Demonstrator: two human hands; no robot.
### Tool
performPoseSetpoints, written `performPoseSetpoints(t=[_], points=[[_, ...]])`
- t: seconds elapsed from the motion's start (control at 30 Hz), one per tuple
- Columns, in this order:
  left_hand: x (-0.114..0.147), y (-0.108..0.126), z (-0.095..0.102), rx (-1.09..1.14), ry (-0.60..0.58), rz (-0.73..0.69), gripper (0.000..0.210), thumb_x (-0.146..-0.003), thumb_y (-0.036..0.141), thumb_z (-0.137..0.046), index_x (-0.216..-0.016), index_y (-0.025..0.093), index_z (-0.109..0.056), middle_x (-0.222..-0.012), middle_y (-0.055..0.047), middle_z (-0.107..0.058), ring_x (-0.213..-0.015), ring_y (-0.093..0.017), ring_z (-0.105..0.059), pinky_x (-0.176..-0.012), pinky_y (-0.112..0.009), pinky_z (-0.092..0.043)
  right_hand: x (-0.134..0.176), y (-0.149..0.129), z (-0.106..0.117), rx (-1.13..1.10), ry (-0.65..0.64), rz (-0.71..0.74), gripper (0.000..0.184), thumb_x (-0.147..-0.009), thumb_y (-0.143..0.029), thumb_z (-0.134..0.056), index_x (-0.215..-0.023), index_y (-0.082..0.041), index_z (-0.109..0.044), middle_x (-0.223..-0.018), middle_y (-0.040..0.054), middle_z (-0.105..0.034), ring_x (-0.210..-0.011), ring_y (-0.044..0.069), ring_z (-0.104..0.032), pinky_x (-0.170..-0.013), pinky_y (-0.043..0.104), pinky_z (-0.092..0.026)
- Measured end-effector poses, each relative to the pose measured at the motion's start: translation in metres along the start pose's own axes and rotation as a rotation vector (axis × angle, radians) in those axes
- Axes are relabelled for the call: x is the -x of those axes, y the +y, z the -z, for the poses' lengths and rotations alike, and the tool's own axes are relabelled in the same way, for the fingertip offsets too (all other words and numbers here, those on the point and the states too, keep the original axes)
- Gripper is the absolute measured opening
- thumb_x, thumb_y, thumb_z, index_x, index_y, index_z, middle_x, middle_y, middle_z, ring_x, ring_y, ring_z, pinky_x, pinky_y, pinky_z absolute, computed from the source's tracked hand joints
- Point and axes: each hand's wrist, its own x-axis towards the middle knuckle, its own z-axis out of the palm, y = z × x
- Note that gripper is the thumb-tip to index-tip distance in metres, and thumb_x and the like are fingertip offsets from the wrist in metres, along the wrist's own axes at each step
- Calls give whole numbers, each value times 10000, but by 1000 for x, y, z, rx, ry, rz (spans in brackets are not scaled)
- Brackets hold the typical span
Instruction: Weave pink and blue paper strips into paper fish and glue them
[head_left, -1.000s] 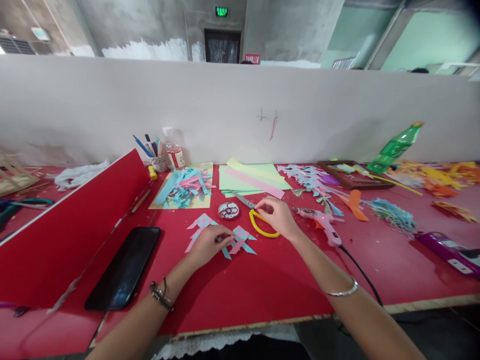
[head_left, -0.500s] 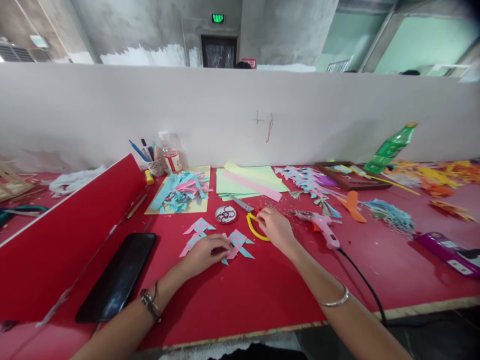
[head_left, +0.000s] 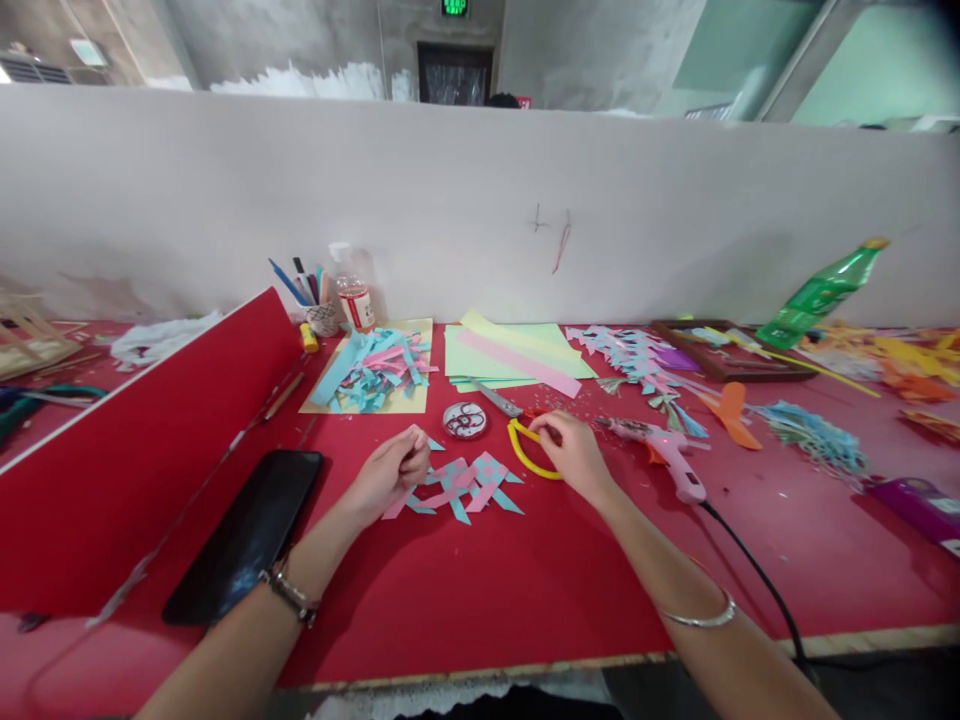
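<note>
Scissors with yellow handles (head_left: 534, 466) lie on the red table, blades pointing away to the left. My right hand (head_left: 576, 458) is closed at their handle loops, fingertips bent onto them. My left hand (head_left: 391, 472) hovers over the woven pink and blue paper pieces, its fingers curled together; what they hold, if anything, is hidden. One woven paper piece (head_left: 489, 480) lies just right of it, and another (head_left: 442, 490) lies partly beside its fingers. Behind the hands sits a round tin (head_left: 465, 421) with dark curved markings.
A pink glue gun (head_left: 660, 450) with a black cord lies to the right. Paper strips (head_left: 382, 368) are heaped behind, near coloured sheets (head_left: 517, 352). A phone (head_left: 251, 535) and a red upright panel (head_left: 150, 470) stand at left. A green bottle (head_left: 821, 292) leans at the back right.
My left hand has lifted off the right woven pieces and moved left, its fingers curling in. The right hand stays at the scissors handles. The view has tilted slightly downward and left.
</note>
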Motion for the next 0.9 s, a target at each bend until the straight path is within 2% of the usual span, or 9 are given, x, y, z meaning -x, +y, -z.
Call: performPoseSetpoints(t=[0.2,0.33,0.4,0.53,0.73,0.9], points=[[1,-3,-1,165,-6,50,207,-843,258,-450,-669,167,-385,-486,94,-196,-381,-33,-187,-373,-130,-205,3,4,-2,99,-25,-40,157,-737,-165,-455,-849,-174,-566,-854,67,-575,-818,192,-538,-746,310,-418],[1,-3,0,246,-48,57,207,-855,255,-438,-674,163,-399,-486,94,-183,-374,-31,-185,-379,-127,-237,6,-3,-7,328,-107,-106,290,-748,-224,-500,-1022,-131,-527,-980,128,-533,-939,248,-495,-790,347,-397],[2,-2,0,265,-74,63,217,-852,261,-446,-666,159,-400,-486,94,-189,-372,-28,-187,-384,-126,-249,6,-4,-8,400,-141,-137,313,-770,-215,-487,-1066,-115,-500,-1000,139,-529,-947,249,-495,-775,338,-400],[3,0,-1,277,-91,78,236,-841,267,-468,-647,157,-389,-478,95,-195,-366,-25,-191,-377,-121,-245,5,-5,-8,401,-144,-128,272,-788,-137,-450,-1056,-143,-496,-978,113,-543,-948,220,-494,-772,314,-395],[2,2,-2,238,-11,100,270,-843,281,-460,-620,164,-359,-459,100,-190,-357,-26,-180,-359,-121,-230,4,-14,-4,406,-50,-84,243,-799,-61,-354,-940,-164,-523,-940,120,-519,-907,226,-469,-742,330,-386],[1,0,1,220,19,95,266,-825,304,-488,-633,161,-372,-458,106,-195,-363,-22,-182,-369,-121,-239,-13,-9,3,359,45,-39,138,-806,-128,-396,-903,-164,-487,-923,114,-517,-894,228,-462,-778,354,-372]])
